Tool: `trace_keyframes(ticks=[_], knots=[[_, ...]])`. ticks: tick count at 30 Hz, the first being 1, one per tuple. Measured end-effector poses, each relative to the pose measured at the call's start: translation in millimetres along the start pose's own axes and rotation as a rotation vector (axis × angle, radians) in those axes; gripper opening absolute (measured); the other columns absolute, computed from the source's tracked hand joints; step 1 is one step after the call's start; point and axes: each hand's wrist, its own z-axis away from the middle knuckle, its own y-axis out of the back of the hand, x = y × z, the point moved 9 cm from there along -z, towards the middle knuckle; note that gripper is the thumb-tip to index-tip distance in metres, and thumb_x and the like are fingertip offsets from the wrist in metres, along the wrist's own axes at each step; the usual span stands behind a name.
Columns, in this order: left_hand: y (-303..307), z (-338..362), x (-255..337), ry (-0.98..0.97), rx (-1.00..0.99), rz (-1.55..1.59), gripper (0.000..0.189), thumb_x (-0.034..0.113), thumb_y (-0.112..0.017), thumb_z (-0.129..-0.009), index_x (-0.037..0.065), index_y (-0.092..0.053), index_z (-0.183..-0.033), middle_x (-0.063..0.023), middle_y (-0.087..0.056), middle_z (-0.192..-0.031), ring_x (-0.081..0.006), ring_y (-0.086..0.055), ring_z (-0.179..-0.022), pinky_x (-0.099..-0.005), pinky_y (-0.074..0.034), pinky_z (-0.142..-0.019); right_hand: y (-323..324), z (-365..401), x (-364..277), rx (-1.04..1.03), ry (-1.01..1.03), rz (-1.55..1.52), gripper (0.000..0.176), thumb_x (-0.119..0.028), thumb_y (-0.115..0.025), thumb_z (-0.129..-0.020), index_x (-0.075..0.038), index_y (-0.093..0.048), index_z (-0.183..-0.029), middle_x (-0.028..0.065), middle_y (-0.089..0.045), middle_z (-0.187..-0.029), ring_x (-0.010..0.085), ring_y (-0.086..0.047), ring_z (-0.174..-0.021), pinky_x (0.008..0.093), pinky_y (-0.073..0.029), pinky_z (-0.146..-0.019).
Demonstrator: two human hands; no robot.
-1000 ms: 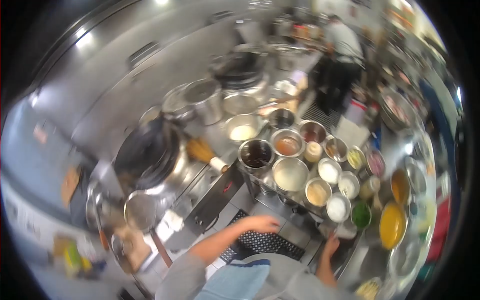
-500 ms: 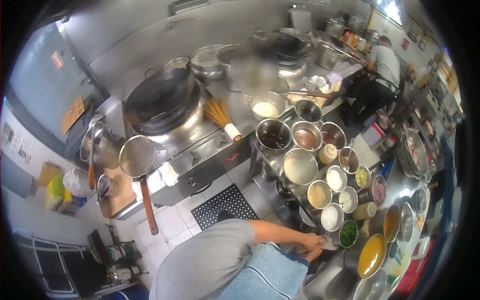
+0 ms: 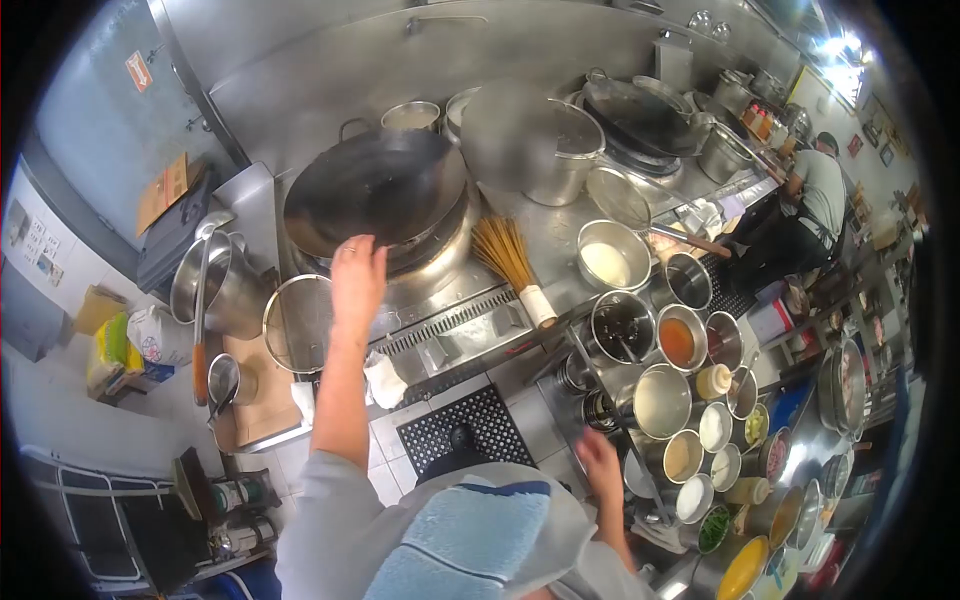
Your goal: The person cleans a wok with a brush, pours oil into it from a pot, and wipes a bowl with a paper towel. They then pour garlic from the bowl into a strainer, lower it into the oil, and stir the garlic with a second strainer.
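My left hand [image 3: 358, 277] reaches forward with its fingers stretched out at the front rim of a large black wok [image 3: 375, 185] on the burner. Nothing shows in its grasp. Below the wrist, my forearm passes beside a round mesh strainer [image 3: 297, 322] and hides its handle. My right hand [image 3: 599, 462] hangs low on the right, near the rack of metal bowls; its fingers look curled and are smeared by motion. Nearest to it are a bowl of tan powder [image 3: 683, 456] and a bowl of white powder [image 3: 694, 498].
A bamboo brush [image 3: 508, 260] lies right of the wok. A steel pot [image 3: 225, 290] with a ladle stands at the left. White cloths [image 3: 384, 380] hang on the stove edge. A perforated mat [image 3: 465, 425] covers the floor. Another person [image 3: 815, 200] works at the far right.
My hands have parted from beside the bowl of greens. The left hand has swung to the wok rim, and the right has drawn back. The view has turned rightward-to-left toward the stove.
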Motion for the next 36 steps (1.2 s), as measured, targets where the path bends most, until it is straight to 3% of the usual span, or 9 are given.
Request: trace_keyframes(ticks=[4,9,12,17,19,21,25,32,36], knots=[[-52.7,5.7,-49.9,0.071,-0.281,0.24,0.018,0.019,-0.061,-0.086,0.002,-0.064,-0.082,-0.0166,-0.063,-0.078,-0.0342,-0.06,-0.078,-0.0442,-0.047,-0.072,-46.7,-177.4,-130.0,0.177,0.423,0.164,0.037,-0.014,-0.059,-0.089,0.0,-0.053,-0.122,0.0161,-0.061,-0.109,0.0226,-0.059,-0.098,0.0313,-0.047,-0.086],[-83.2,19.1,-42.4,0.057,-0.302,0.283,0.016,0.016,-0.062,-0.083,0.001,-0.065,-0.08,-0.0151,-0.063,-0.077,-0.0341,-0.06,-0.076,-0.043,-0.046,-0.068,-133.5,-315.0,-106.1,-0.389,0.123,0.554,0.088,-0.039,-0.074,-0.072,-0.001,-0.031,-0.139,0.0256,-0.047,-0.132,0.037,-0.044,-0.125,0.0382,-0.035,-0.103],[-87.4,17.7,-33.0,0.091,-0.276,0.216,0.019,0.022,-0.062,-0.083,0.006,-0.06,-0.073,-0.0111,-0.061,-0.072,-0.0287,-0.06,-0.072,-0.0412,-0.045,-0.067,-126.0,-319.0,-124.2,-0.448,-0.028,0.595,0.084,-0.028,-0.072,-0.072,0.0,-0.031,-0.14,0.0228,-0.052,-0.127,0.033,-0.052,-0.117,0.0378,-0.044,-0.095],[-76.4,11.3,-41.3,0.233,-0.256,0.353,0.017,0.017,-0.061,-0.083,0.004,-0.06,-0.071,-0.0133,-0.06,-0.071,-0.0323,-0.059,-0.072,-0.043,-0.044,-0.068,-108.7,-297.6,-187.4,-0.242,-0.153,-0.187,0.082,-0.009,-0.065,-0.074,-0.005,-0.024,-0.145,0.0179,-0.054,-0.122,0.03,-0.052,-0.112,0.0321,-0.044,-0.091],[-79.0,12.2,-41.9,0.292,-0.282,0.384,0.016,0.017,-0.062,-0.082,0.003,-0.062,-0.074,-0.015,-0.061,-0.073,-0.0342,-0.059,-0.073,-0.0432,-0.044,-0.07,-132.4,-309.0,-188.3,0.034,0.218,-0.148,0.082,-0.006,-0.064,-0.074,-0.007,-0.023,-0.145,0.0164,-0.056,-0.114,0.0274,-0.056,-0.102,0.0308,-0.047,-0.082],[-77.3,16.5,-42.1,0.296,-0.277,0.339,0.019,0.018,-0.062,-0.082,0.003,-0.06,-0.07,-0.0142,-0.06,-0.07,-0.0341,-0.059,-0.071,-0.0428,-0.044,-0.069,-173.3,-300.0,-173.6,-0.005,0.369,-0.075,0.081,-0.003,-0.062,-0.075,-0.009,-0.023,-0.146,0.014,-0.058,-0.106,0.0234,-0.059,-0.086,0.0297,-0.05,-0.07],[-81.7,6.2,-39.2,0.309,-0.347,0.285,0.018,0.018,-0.063,-0.081,0.003,-0.06,-0.072,-0.0146,-0.06,-0.071,-0.0333,-0.058,-0.073,-0.0439,-0.043,-0.071,-173.3,-280.5,-180.5,-0.392,-0.135,-0.424,0.079,-0.002,-0.061,-0.076,-0.011,-0.024,-0.146,0.0094,-0.058,-0.093,0.0164,-0.058,-0.063,0.0292,-0.048,-0.048],[-79.9,6.9,-35.4,0.395,-0.257,0.287,0.014,0.014,-0.067,-0.078,0.001,-0.062,-0.072,-0.0138,-0.06,-0.072,-0.0335,-0.057,-0.071,-0.0424,-0.043,-0.069,-171.6,-329.3,-144.0,-0.437,-0.108,-0.296,0.08,-0.004,-0.063,-0.077,-0.01,-0.022,-0.145,0.0086,-0.058,-0.093,0.0177,-0.059,-0.065,0.0297,-0.049,-0.047],[-79.5,3.0,-38.2,0.396,-0.274,0.283,0.014,0.014,-0.067,-0.078,0.001,-0.063,-0.074,-0.0146,-0.061,-0.073,-0.0346,-0.057,-0.072,-0.0422,-0.044,-0.071,-133.3,-294.6,-199.9,-0.436,-0.238,-0.448,0.079,-0.002,-0.061,-0.079,-0.011,-0.021,-0.146,0.0075,-0.058,-0.093,0.0163,-0.058,-0.063,0.0291,-0.049,-0.048]])
